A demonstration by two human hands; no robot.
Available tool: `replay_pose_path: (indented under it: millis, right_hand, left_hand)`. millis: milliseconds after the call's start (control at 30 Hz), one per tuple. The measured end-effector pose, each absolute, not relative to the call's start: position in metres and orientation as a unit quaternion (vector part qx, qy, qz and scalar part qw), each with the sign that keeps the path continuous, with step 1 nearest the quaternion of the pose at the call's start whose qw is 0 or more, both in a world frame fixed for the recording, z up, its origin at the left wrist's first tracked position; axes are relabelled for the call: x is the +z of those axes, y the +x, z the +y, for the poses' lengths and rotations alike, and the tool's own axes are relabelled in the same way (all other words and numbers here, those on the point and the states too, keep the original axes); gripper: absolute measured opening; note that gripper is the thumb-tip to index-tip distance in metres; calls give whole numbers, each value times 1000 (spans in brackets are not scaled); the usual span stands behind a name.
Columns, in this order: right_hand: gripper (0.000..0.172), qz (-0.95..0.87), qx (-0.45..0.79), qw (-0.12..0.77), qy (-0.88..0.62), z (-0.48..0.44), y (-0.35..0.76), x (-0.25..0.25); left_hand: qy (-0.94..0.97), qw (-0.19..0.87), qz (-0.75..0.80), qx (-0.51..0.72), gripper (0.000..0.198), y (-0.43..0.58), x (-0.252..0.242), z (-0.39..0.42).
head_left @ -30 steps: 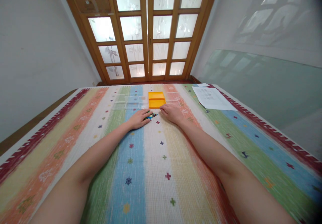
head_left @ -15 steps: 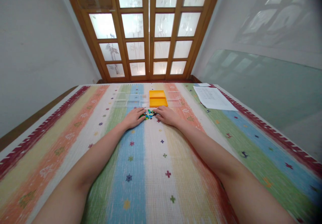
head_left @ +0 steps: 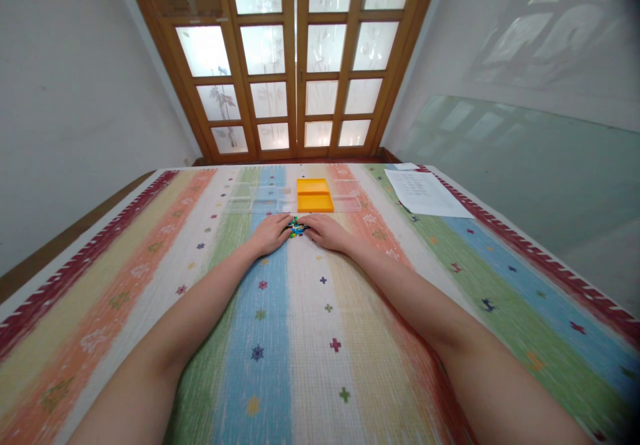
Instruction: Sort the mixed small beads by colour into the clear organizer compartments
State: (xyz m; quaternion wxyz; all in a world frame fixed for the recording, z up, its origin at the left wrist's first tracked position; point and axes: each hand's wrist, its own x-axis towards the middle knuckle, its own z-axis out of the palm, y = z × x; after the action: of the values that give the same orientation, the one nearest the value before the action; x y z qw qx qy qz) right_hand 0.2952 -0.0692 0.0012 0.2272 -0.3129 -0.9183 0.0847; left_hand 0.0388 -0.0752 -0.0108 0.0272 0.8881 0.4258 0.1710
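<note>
Both my arms reach far forward over a striped cloth on a table. My left hand and my right hand lie palm down with their fingertips almost meeting. Between them sits a small heap of tiny coloured pieces, green and blue among them, and both hands press in against it. The fingers look stretched along the cloth rather than curled. Just beyond the heap stands an orange tray, flanked by clear plastic trays.
A printed sheet of paper lies at the far right of the table. Wooden doors with frosted glass panes stand behind the table. A glass panel leans along the right wall.
My right hand has moved left from the orange tray's corner to the heap. Both hands have closed in on the pieces, which are now bunched tighter between the fingertips.
</note>
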Motion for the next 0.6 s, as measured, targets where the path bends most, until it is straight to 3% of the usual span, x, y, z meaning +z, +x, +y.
replay_pose_path:
  millis: [200, 600]
  right_hand:
    - [23, -893, 79, 257, -360, -71, 302, 5]
    - [20, -903, 45, 223, -364, -69, 308, 5]
  left_hand:
    - [898, 36, 409, 160, 50, 46, -11, -72]
    - [888, 37, 422, 181, 50, 35, -11, -71]
